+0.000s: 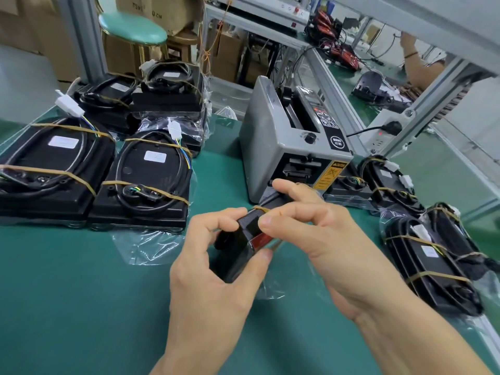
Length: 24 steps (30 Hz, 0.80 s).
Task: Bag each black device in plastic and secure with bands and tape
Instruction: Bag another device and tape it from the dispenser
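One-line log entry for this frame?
phase: bagging | left hand: grips black device | right hand: pinching its top | tape dispenser: behind

glossy clear plastic bag (151, 250), matt green mat (81, 307)

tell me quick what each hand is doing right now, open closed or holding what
Left hand: closed around the bagged black device, holding it.
Right hand: fingers pinched on the top of the same device, near its rubber band.
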{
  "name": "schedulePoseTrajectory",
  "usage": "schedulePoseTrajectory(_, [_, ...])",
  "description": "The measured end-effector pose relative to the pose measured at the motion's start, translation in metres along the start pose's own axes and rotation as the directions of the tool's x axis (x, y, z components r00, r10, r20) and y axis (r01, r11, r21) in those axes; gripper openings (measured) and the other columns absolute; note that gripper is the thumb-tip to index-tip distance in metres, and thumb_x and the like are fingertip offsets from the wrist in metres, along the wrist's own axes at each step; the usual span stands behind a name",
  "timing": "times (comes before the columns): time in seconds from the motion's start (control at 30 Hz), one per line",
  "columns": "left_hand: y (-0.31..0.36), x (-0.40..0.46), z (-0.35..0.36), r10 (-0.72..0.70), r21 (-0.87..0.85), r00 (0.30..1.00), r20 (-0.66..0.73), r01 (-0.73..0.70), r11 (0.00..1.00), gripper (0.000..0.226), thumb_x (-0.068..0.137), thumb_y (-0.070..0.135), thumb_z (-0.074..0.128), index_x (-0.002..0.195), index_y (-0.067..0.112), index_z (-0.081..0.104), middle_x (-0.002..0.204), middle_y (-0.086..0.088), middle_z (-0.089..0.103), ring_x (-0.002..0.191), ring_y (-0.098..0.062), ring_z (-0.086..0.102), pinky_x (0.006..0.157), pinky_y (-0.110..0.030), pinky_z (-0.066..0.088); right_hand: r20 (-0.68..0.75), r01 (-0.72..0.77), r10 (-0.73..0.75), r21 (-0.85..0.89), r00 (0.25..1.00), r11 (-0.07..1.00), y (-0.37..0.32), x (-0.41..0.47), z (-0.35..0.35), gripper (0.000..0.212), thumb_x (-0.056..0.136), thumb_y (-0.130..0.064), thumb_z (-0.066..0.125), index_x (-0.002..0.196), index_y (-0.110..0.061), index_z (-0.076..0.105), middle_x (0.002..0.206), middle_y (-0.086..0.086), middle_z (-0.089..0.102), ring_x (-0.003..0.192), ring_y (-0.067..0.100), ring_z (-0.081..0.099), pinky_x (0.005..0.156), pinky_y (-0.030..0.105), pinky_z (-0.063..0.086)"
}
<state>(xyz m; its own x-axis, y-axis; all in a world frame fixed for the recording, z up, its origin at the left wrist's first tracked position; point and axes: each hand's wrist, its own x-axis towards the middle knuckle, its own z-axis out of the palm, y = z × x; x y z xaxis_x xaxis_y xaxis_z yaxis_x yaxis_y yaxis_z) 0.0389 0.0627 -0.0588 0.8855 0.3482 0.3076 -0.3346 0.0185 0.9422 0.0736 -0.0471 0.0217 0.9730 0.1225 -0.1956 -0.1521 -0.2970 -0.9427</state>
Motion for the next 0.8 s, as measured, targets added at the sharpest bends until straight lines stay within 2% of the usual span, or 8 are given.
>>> schedulePoseTrajectory(0.13, [0.0011,-0.0007,0.0,0.002,0.012,1.0,-0.001,-0.002,1.0,0.035,0.064,0.034,0.071,0.091,0.034,0.049,0.11,0.018,0.068,0.107,-0.006,0.062,0.084,-0.003,0.039,-0.026,0.003,-0.004,-0.048,1.0,0.999,-0.0013,-0.0009,0.0002,0.009,0.07,-0.021,0.073,0.062,-0.021,0.077,0.131,-0.024,0.052,0.128,-0.019,0.031,0.115,0.04,0.022])
schedulePoseTrajectory(0.3, [-0.0003,-0.0018,-0.0015,0.048,0.071,0.999,0.014,-0.049,0.996,0.034,0.068,0.028,0.073,0.093,0.033,0.05,0.111,0.016,0.066,0.107,-0.011,0.061,0.085,-0.006,0.039,-0.04,0.04,-0.044,-0.092,0.998,0.995,0.0013,-0.0001,0.001,0.018,0.073,-0.015,0.074,0.057,-0.025,0.075,0.121,-0.03,0.053,0.124,-0.018,0.036,0.113,0.037,0.026])
schedulePoseTrajectory(0.37, [-0.0006,-0.0012,-0.0018,0.077,0.08,0.997,0.02,-0.078,0.994,0.031,0.069,0.03,0.07,0.095,0.03,0.053,0.112,0.013,0.065,0.11,-0.013,0.06,0.088,-0.007,0.039,-0.037,0.052,-0.056,-0.101,0.998,0.994,0.0016,-0.0001,0.0006,0.018,0.071,-0.015,0.074,0.056,-0.025,0.075,0.123,-0.026,0.053,0.123,-0.019,0.036,0.113,0.037,0.027])
schedulePoseTrajectory(0.5, [-0.0025,0.001,-0.0024,0.125,0.091,0.992,0.033,-0.127,0.988,0.029,0.072,0.028,0.069,0.097,0.022,0.056,0.11,0.006,0.06,0.112,-0.017,0.057,0.091,-0.013,0.04,-0.035,0.068,-0.072,-0.112,0.997,0.991,0.0026,0.0019,0.0,0.019,0.069,-0.014,0.074,0.054,-0.026,0.074,0.116,-0.025,0.059,0.122,-0.02,0.038,0.108,0.031,0.031])
schedulePoseTrajectory(0.6, [-0.0031,0.0019,-0.0024,0.135,0.089,0.99,0.044,-0.138,0.986,0.029,0.072,0.026,0.069,0.099,0.023,0.056,0.108,0.007,0.059,0.109,-0.019,0.057,0.091,-0.015,0.041,-0.021,0.075,-0.078,-0.12,0.997,0.99,0.003,0.0034,-0.0018,0.018,0.069,-0.014,0.074,0.055,-0.025,0.074,0.107,-0.03,0.061,0.119,-0.02,0.04,0.097,0.022,0.033])
schedulePoseTrajectory(0.67, [-0.0036,0.0017,-0.0028,0.133,0.092,0.99,0.044,-0.137,0.986,0.03,0.072,0.027,0.069,0.099,0.024,0.057,0.108,0.006,0.06,0.109,-0.019,0.058,0.091,-0.015,0.041,-0.015,0.077,-0.079,-0.134,0.997,0.988,0.0028,0.004,-0.0023,0.017,0.07,-0.015,0.074,0.056,-0.026,0.075,0.115,-0.026,0.058,0.118,-0.021,0.04,0.091,0.018,0.033])
schedulePoseTrajectory(0.73, [-0.0042,0.0014,-0.0035,0.118,0.099,0.992,0.034,-0.121,0.988,0.032,0.071,0.028,0.069,0.1,0.027,0.056,0.107,0.007,0.061,0.109,-0.017,0.058,0.09,-0.013,0.041,-0.008,0.076,-0.078,-0.13,0.997,0.989,0.0032,0.0047,-0.0028,0.016,0.071,-0.016,0.074,0.058,-0.025,0.076,0.12,-0.022,0.056,0.119,-0.02,0.039,0.093,0.019,0.033])
schedulePoseTrajectory(0.8, [-0.0038,0.001,-0.0037,0.088,0.091,0.996,0.024,-0.09,0.992,0.034,0.069,0.03,0.07,0.099,0.032,0.054,0.106,0.011,0.062,0.107,-0.012,0.059,0.088,-0.011,0.041,0.011,0.07,-0.07,-0.096,0.998,0.993,0.0039,0.0049,-0.0037,0.012,0.072,-0.017,0.074,0.061,-0.022,0.077,0.115,-0.024,0.059,0.12,-0.02,0.039,0.098,0.021,0.032])
